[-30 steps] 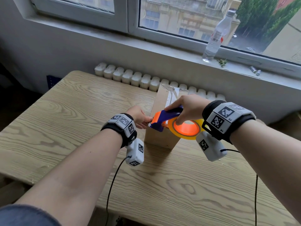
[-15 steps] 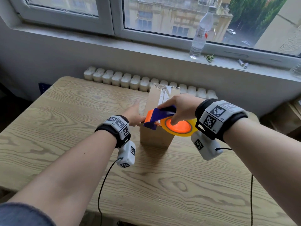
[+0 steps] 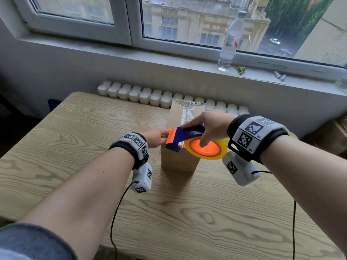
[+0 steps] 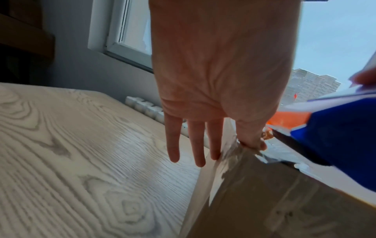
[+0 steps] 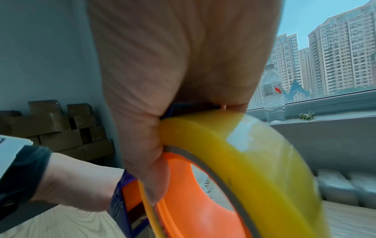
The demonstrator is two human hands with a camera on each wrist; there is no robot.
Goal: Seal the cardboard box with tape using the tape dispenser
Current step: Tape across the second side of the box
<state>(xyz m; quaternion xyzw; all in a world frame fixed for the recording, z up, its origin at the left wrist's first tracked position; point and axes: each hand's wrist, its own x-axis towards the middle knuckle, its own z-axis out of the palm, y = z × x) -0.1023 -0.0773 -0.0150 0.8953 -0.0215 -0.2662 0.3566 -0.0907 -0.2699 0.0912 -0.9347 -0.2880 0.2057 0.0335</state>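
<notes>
Right hand (image 3: 208, 126) wraps the tape dispenser (image 3: 189, 136), fingers curled over its blue body, thumb pressed on the orange hub inside the yellow tape roll (image 5: 254, 161). Left hand (image 4: 213, 80) has its fingers straight and spread, lying along the box's near top corner; thumb presses crumpled tape (image 4: 234, 151) down onto that edge, just beside the dispenser's blade end. Cardboard box (image 3: 178, 160) stands upright on the wooden surface (image 3: 75, 137), near the far edge by the radiator (image 3: 142, 94). A strip of clear tape already runs along the top seam from the far end toward the dispenser. Judgement: seam pass nearly complete; remaining steps likely cutting the tape at the near edge and smoothing the tail down the side. Water bottle (image 3: 230, 40) on the windowsill, well apart.
</notes>
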